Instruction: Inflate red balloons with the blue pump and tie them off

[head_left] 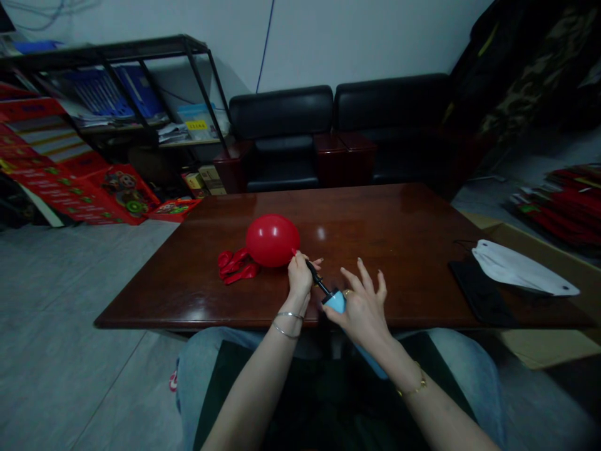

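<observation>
Red and inflated, one balloon (272, 240) is neck-pinched by the left hand (299, 275); the right hand (365, 310) holds one blue pump (336, 302).

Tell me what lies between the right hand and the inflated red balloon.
The left hand and a black shaft, in the head view.

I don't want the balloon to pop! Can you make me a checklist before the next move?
1. Round red balloon has no tear showing: ok.
2. Left hand is at the balloon's neck: ok.
3. Neck fits snugly on the black nozzle: cannot tell, fingers cover it.
4. Right hand grips the blue pump firmly: cannot tell; the thumb is against it, but several fingers spread away.
5. Limp red balloons are well clear: not ok, they lie right beside the round one.
</observation>
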`<state>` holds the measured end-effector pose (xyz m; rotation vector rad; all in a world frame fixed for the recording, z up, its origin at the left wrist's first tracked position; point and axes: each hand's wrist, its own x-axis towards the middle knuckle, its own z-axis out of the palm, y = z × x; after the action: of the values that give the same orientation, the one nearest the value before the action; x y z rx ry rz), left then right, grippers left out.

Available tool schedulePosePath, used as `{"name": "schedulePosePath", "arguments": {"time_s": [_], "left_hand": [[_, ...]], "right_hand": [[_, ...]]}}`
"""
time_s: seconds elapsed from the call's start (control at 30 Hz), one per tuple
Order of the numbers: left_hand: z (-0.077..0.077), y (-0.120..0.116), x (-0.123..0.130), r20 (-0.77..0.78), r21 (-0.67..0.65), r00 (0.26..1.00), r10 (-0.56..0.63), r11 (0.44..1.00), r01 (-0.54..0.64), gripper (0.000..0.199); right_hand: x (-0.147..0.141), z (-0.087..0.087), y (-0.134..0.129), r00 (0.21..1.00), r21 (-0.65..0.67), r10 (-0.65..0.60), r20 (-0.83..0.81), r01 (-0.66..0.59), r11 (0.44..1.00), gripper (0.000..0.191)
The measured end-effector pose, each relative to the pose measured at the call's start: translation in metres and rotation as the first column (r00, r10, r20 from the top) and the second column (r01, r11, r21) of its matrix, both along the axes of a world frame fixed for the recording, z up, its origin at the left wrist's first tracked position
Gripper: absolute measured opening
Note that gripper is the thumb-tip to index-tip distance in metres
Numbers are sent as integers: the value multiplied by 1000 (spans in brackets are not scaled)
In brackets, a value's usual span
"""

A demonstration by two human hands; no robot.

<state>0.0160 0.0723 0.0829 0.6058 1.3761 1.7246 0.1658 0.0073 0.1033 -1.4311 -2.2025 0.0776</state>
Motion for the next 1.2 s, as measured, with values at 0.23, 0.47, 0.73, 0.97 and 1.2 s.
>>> {"name": "schedulePosePath", "arguments": {"time_s": [0.23,0.47,0.73,0.97,1.2], "left_hand": [[-10,-4,10,-21,-22,999,-26,999,26,38],[4,10,-8,-33,10,999,25,1000,-25,31],[13,23,-35,-6,-13,994,107,994,-107,29],[0,4,-3,-6,-4,1000,12,1000,-12,35],[-9,-2,14,-45,-27,998,-35,999,34,41]], "right_hand": [[-19,0,15,999,0,1,-47,-1,1000,32],[6,-7,-5,1000,54,-8,-28,10,999,30],[42,-12,-27,1000,56,27,10,-28,998,32],[7,-5,-1,999,60,27,-29,-25,998,26],[-17,-8,15,998,49,-21,-60,24,999,30]]}}
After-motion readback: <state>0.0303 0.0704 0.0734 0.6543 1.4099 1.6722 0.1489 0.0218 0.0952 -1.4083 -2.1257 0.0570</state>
